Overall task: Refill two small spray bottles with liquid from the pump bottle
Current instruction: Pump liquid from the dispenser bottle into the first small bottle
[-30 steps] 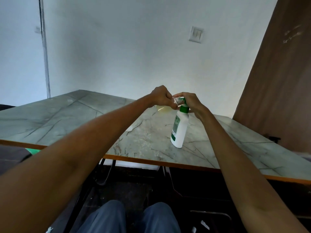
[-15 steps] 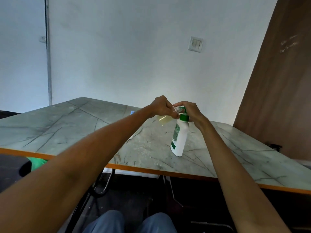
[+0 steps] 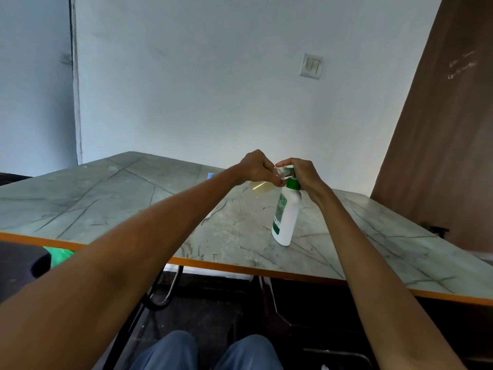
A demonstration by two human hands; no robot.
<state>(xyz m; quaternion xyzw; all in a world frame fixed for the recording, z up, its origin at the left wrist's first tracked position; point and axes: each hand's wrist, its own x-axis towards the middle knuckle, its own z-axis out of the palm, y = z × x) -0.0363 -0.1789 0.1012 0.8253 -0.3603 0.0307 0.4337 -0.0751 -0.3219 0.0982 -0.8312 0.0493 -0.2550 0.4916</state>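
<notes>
Nothing has shifted in the last second: the left hand (image 3: 257, 168) still pinches the small clear spray bottle (image 3: 280, 174) at the nozzle of the white pump bottle with the green top (image 3: 285, 212), the right hand (image 3: 302, 173) still curls over its pump, so filling looks ongoing.

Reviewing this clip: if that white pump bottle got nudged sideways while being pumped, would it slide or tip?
The pump bottle looks tall and narrow on a small base, so it would probably tip rather than slide. It already appears to lean. The right hand over its green pump head likely steadies it. The marble-patterned table looks smooth, so some sliding is possible. Its fill level is hidden, so weight is uncertain.
</notes>
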